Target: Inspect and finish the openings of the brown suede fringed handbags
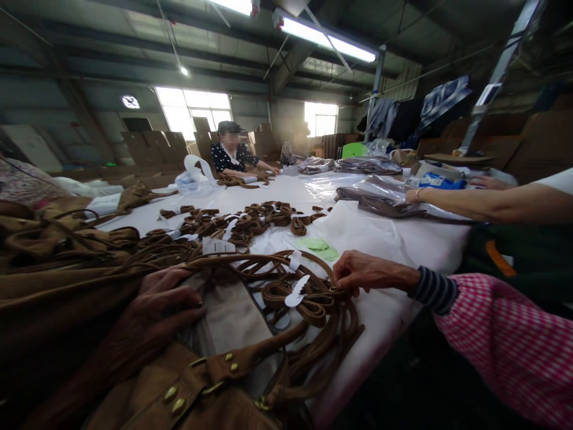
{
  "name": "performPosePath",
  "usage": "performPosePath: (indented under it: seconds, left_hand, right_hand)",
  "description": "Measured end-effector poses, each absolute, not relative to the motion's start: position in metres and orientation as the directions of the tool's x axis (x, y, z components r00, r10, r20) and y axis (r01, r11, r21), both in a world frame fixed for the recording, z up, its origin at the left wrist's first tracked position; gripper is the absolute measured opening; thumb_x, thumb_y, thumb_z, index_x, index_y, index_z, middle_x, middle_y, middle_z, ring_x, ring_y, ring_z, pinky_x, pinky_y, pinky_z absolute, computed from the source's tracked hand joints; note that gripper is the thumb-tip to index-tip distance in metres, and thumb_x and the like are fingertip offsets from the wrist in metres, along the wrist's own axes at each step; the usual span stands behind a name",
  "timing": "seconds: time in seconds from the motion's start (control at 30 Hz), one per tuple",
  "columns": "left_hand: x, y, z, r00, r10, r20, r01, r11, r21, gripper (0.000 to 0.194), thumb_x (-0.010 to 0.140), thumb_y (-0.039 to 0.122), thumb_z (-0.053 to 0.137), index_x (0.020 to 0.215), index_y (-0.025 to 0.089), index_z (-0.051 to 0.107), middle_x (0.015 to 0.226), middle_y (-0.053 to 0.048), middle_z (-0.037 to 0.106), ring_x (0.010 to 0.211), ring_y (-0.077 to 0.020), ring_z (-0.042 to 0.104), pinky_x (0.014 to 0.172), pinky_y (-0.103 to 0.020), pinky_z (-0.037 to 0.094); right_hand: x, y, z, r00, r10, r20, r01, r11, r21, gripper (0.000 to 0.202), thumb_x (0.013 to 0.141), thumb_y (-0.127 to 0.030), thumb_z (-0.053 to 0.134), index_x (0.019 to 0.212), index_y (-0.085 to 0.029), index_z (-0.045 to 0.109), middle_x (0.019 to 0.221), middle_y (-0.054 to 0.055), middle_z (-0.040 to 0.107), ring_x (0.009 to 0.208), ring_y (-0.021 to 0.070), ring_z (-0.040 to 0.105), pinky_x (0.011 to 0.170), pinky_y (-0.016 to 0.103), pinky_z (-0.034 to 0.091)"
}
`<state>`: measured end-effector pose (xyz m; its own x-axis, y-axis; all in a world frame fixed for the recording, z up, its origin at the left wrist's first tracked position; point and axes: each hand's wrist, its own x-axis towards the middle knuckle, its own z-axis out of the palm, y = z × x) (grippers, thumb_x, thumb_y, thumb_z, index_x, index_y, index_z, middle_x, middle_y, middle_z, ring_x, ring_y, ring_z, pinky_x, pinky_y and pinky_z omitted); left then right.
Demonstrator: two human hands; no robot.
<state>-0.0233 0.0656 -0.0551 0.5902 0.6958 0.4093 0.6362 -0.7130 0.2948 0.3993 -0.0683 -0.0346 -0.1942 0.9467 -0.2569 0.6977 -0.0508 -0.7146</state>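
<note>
Left hand (156,307) touches the brown bag (233,405), forearm dim in shadow.

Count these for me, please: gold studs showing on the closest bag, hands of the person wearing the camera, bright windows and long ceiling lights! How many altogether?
Gold studs on the closest bag: 4
Wearer's hands, left hand and right hand: 2
Bright windows: 2
Long ceiling lights: 2
Total: 10
</note>
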Motion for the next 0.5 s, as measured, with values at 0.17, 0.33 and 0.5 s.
performPosePath:
  seconds: [0.17,0.33,0.5]
  left_hand:
    - [-0.018,0.055,-0.049,0.604,0.701,0.379,0.590,-0.713,0.379,0.021,0.081,0.043,0.067,0.075,0.025,0.078,0.124,-0.007,0.065,0.126,-0.0329,0.046,0.108,-0.045,0.040]
    - [-0.009,0.040,-0.042,0.590,0.702,0.399,0.549,-0.711,0.439,0.011,0.082,0.027,0.069,0.076,0.020,0.075,0.115,-0.007,0.067,0.121,-0.0301,0.047,0.108,-0.046,0.039]
    - [-0.004,0.033,-0.042,0.542,0.731,0.414,0.553,-0.682,0.480,0.012,0.083,0.020,0.069,0.071,0.019,0.071,0.098,-0.006,0.068,0.113,-0.0274,0.050,0.106,-0.045,0.039]
  right_hand:
    - [0.397,-0.075,-0.041,-0.104,0.994,-0.021,0.755,0.065,-0.653,0.023,0.085,-0.034,0.059,0.071,-0.017,0.068,0.060,0.001,0.064,0.056,0.0148,0.061,0.050,0.023,0.044]
    - [0.401,-0.067,-0.020,0.044,0.949,0.313,0.885,0.109,-0.452,0.034,0.089,-0.052,0.059,0.078,-0.022,0.070,0.068,0.005,0.070,0.060,0.0220,0.062,0.058,0.032,0.045]
    - [0.333,-0.040,0.020,-0.170,0.858,0.485,0.917,0.317,-0.241,0.025,0.090,-0.043,0.059,0.077,-0.025,0.069,0.073,0.006,0.070,0.064,0.0244,0.063,0.062,0.036,0.041]
